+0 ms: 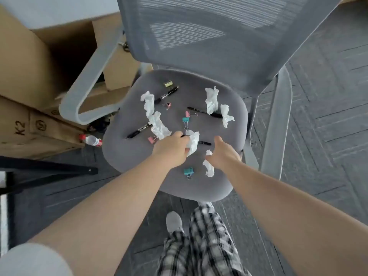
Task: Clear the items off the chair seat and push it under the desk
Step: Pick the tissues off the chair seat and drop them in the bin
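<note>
A grey office chair's seat [127,156] is littered with several crumpled white tissues, black pens and coloured binder clips. My left hand [171,149] is shut on a crumpled tissue [193,143] near the seat's middle front, over a black pen [205,143]. My right hand [223,156] is closed around another tissue [208,168] at the front right. A teal binder clip [188,171] lies just below my hands. More tissues lie at the left [157,124] and back right [211,100].
Cardboard boxes [29,76] are stacked left of the chair. A plastic bottle [90,140] lies on the floor beside them. The chair's armrests [79,100] flank the seat, and the mesh backrest [209,30] rises behind. Black stand legs [49,170] cross the lower left. My legs stand below.
</note>
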`<action>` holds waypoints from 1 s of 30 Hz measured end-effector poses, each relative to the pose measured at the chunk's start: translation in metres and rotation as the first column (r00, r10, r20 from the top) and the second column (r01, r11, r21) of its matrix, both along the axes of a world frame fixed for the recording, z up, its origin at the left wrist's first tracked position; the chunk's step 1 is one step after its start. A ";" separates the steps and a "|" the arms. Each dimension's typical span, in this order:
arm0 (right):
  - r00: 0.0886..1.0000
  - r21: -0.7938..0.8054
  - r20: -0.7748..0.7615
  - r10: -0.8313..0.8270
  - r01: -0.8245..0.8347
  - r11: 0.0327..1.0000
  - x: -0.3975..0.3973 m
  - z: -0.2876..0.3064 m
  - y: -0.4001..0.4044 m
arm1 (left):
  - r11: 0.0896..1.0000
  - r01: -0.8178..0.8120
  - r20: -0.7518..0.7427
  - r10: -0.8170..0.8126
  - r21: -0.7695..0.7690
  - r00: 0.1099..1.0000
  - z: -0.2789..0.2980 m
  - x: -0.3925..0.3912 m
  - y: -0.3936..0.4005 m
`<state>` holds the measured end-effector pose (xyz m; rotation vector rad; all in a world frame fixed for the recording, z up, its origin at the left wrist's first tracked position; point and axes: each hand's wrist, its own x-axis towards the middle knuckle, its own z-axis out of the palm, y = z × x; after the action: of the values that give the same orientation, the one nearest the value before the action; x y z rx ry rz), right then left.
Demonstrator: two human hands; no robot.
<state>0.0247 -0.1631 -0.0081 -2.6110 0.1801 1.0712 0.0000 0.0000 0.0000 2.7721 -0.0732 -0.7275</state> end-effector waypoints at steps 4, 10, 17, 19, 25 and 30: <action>0.998 -0.066 -0.070 -0.002 -0.003 0.998 0.012 -0.031 0.005 | 0.999 -0.038 -0.065 0.039 0.012 0.997 -0.027 0.019 -0.010; 0.996 -0.046 -0.087 0.017 -0.022 0.999 0.020 -0.055 0.006 | 0.997 -0.080 -0.145 0.076 -0.022 0.986 -0.064 0.034 -0.024; 0.991 0.128 0.098 -0.096 0.083 0.988 0.060 -0.047 -0.002 | 0.997 -0.024 -0.152 0.035 0.078 0.988 -0.074 0.045 -0.028; 0.976 0.137 0.165 -0.144 0.122 0.983 0.079 -0.047 -0.006 | 0.996 -0.031 -0.152 0.044 0.086 0.987 -0.073 0.049 -0.029; 0.923 0.088 0.208 -0.324 0.312 0.946 0.128 -0.048 -0.011 | 0.980 -0.194 -0.027 0.192 -0.055 0.981 -0.070 0.057 -0.020; 0.878 0.108 0.144 -0.456 0.444 0.890 0.143 -0.057 -0.002 | 0.858 -0.495 0.129 0.511 -0.134 0.850 -0.063 0.068 0.006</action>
<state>0.1675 -0.1649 -0.0648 -2.4022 0.6618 0.6790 0.0677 0.0061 -0.0635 2.5722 0.5566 -0.3492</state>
